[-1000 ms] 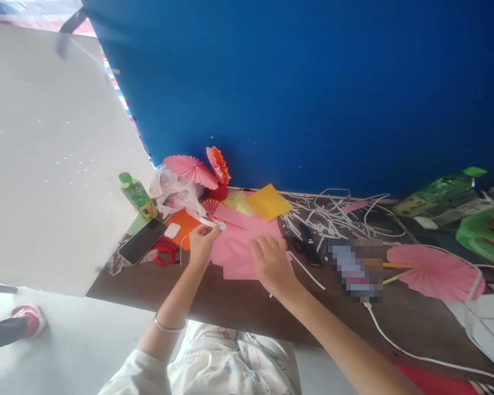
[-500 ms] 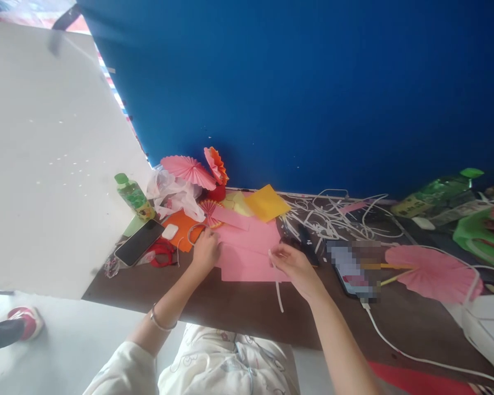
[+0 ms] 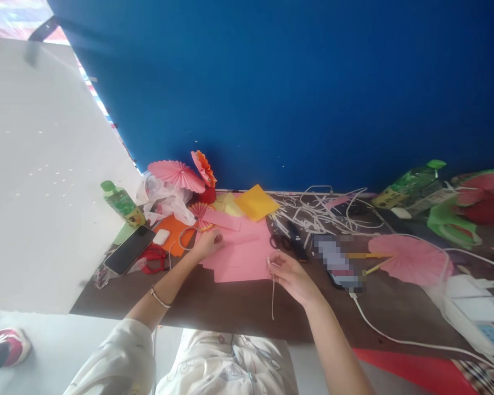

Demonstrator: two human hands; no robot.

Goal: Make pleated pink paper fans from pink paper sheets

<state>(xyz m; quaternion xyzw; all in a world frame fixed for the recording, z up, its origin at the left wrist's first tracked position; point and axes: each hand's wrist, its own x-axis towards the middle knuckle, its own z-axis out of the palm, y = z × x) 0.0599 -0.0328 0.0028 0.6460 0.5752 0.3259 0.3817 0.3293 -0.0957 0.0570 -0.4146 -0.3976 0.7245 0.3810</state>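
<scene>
Pink paper sheets [image 3: 247, 258] lie stacked on the dark brown table in front of me. My left hand [image 3: 209, 244] rests at their left side with its fingers curled in; whether it grips anything is hidden. My right hand [image 3: 290, 276], at the right edge of the sheets, pinches a thin white strip [image 3: 273, 304] that dangles toward the table's front. Just beyond that hand lie dark-handled scissors [image 3: 290, 243]. A pink-and-yellow folded paper fan [image 3: 201, 214] and a narrow pink paper piece [image 3: 222, 220] sit above my left hand.
Left: a green-capped bottle [image 3: 123, 204], a black phone [image 3: 129, 250], red scissors [image 3: 154, 259], orange paper [image 3: 173, 230]. Behind: yellow paper [image 3: 257, 202] and white strips [image 3: 313, 214]. Right: a charging phone [image 3: 337, 266], a pink fan [image 3: 411, 259] and a white power strip [image 3: 473, 312].
The view has turned a little to the right. My left hand has shifted rightward over the pink paper. My right hand has moved slightly right with the strip, showing more of the dark-handled scissors.
</scene>
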